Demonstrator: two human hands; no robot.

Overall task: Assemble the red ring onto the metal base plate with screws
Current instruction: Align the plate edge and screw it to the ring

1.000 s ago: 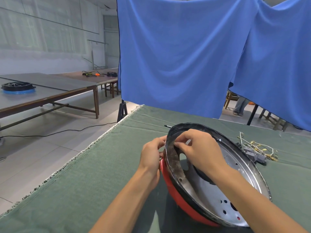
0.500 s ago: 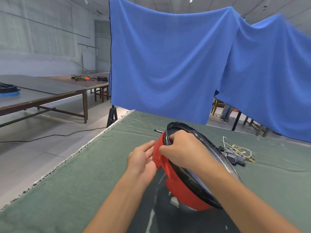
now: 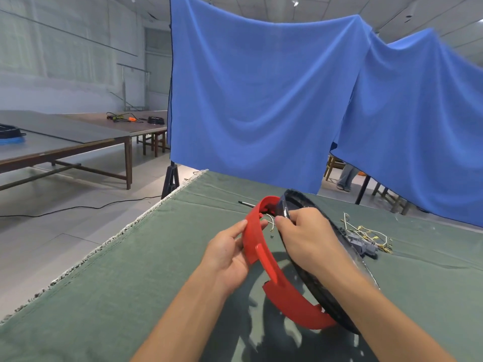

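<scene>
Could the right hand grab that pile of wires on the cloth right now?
Probably not yet. The right hand is busy gripping the plate, and the wires lie behind that tilted plate. It would have to let go first.

Red ring (image 3: 271,267) tilted beside plate (image 3: 324,291)

A large blue fabric backdrop (image 3: 261,95) hangs across the room. Left of it stand long wooden-legged grey-topped tables (image 3: 65,142) on a pale tiled floor (image 3: 52,231), before whitish walls (image 3: 65,61).
</scene>
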